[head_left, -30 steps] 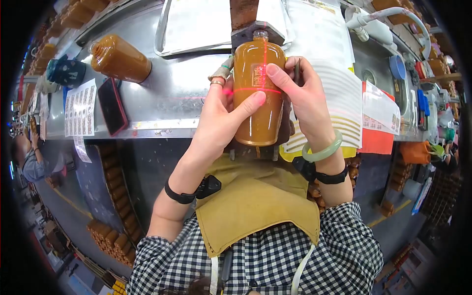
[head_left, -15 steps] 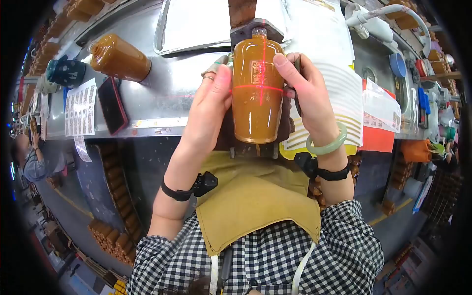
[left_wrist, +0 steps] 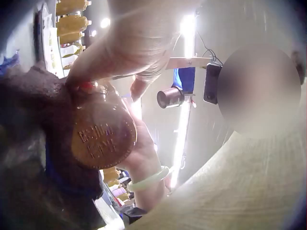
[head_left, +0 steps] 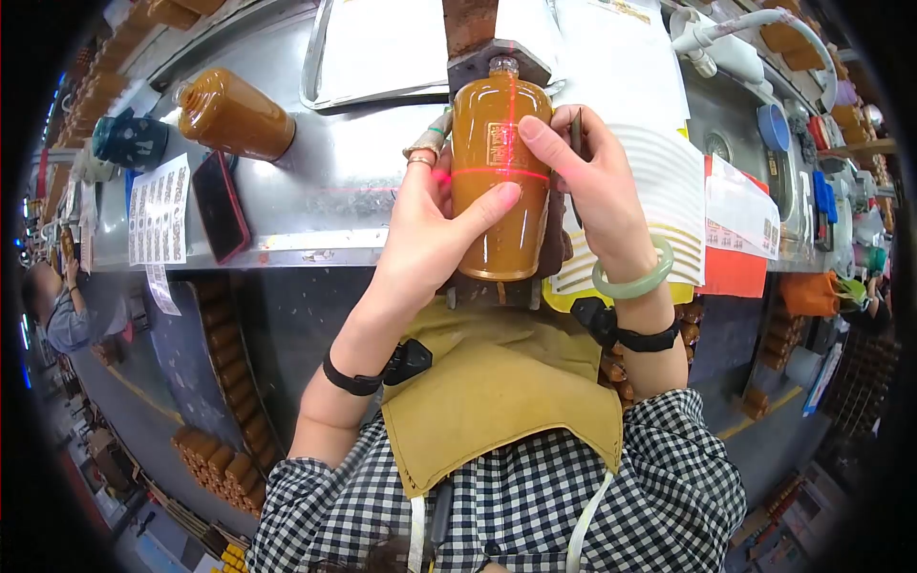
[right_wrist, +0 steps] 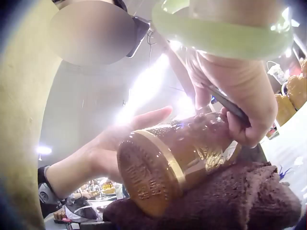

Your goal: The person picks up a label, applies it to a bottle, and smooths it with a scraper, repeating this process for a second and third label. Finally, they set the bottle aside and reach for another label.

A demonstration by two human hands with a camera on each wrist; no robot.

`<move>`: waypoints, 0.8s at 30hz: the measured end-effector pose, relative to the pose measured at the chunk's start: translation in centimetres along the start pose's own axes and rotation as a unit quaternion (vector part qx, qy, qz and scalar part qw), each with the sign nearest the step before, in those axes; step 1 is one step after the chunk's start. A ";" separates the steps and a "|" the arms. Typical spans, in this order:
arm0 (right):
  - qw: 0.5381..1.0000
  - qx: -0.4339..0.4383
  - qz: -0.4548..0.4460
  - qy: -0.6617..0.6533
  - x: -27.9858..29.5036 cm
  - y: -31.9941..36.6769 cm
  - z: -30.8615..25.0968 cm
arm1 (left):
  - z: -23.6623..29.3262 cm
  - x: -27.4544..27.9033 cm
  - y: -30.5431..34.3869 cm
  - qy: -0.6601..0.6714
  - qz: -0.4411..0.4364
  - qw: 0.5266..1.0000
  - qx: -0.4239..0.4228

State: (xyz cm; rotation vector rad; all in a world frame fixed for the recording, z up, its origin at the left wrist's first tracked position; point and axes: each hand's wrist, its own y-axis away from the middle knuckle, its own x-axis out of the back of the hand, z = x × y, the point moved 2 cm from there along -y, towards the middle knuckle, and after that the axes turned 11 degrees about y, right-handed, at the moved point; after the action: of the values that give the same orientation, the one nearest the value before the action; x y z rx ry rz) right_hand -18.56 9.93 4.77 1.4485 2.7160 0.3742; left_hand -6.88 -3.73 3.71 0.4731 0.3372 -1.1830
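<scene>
An amber glass bottle (head_left: 500, 229) lies on its side in the head view, its clear neck away from me against a dark metal stop. A small raised or gold label (head_left: 501, 143) sits on its face, and red laser lines cross there. My left hand (head_left: 425, 224) holds the bottle's left side, thumb laid across its front, fingers partly hidden behind. My right hand (head_left: 597, 177) has its thumb on the right side near the label, while its curled fingers grip a slim dark metal tool (right_wrist: 232, 108). A dark brown cloth (right_wrist: 235, 196) lies under the bottle.
Another amber bottle (head_left: 234, 113) lies to the left, near a phone (head_left: 220, 207) and a printed label sheet (head_left: 159, 210). White sheets (head_left: 650, 196) lie at right beside a red folder (head_left: 731, 258). A tray (head_left: 382, 48) sits behind, and a faucet (head_left: 755, 29) stands at the far right.
Half a second ago my left thumb was lifted to the bottle's left side; now it lies across the front again. My right thumb has moved back inward, close to the label.
</scene>
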 end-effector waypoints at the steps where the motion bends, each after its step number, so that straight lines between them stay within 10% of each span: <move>1: 1.000 -0.005 0.005 -0.003 -0.1 0.1 0.0 | -0.1 0.0 0.0 -0.001 0.000 1.000 0.000; 12: 0.997 0.012 0.025 0.066 1.0 -0.5 -1.1 | -0.2 -0.1 -0.1 -0.027 0.007 0.999 -0.023; 14: 0.912 0.275 0.102 0.286 2.0 -0.8 -2.0 | -0.3 0.0 -0.1 -0.026 0.004 0.999 -0.033; 18: 0.792 0.452 0.043 0.409 -0.1 0.7 -7.0 | 0.0 -0.3 0.2 -0.020 0.008 0.999 -0.030; 21: 0.758 0.479 -0.044 0.441 -1.4 0.4 -6.3 | 0.0 -0.1 0.2 -0.040 0.017 0.999 -0.005; 24: 0.698 0.538 0.050 0.470 -0.3 -1.6 -7.6 | 0.1 -0.5 0.4 -0.024 0.031 0.999 0.018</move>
State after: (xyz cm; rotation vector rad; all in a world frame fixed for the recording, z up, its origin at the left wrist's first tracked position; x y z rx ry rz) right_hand -20.82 7.39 11.78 1.9588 4.0044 -1.0061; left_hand -6.69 -3.26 4.16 0.4830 0.2593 -1.1401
